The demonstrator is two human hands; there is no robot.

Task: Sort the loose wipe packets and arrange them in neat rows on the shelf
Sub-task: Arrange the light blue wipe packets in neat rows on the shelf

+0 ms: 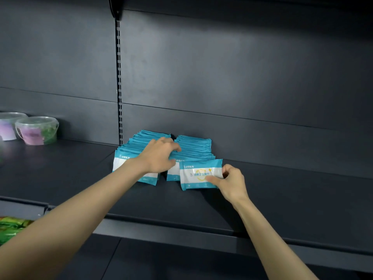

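Two rows of teal-and-white wipe packets stand on the dark shelf [282, 199], leaning back toward the rear panel: a left row [139, 141] and a right row [193, 145]. My left hand [159, 154] rests on top of the rows, fingers curled over the gap between them and pressing on the front packets. My right hand [232, 181] pinches the right edge of a single wipe packet [198, 174], held upright at the front of the right row, its printed face toward me.
Two clear plastic tubs [37, 130] with purple and green contents stand on the shelf at far left. Green packaged goods [10, 229] lie on a lower shelf at bottom left. A slotted upright [119, 87] runs up the back panel behind the rows.
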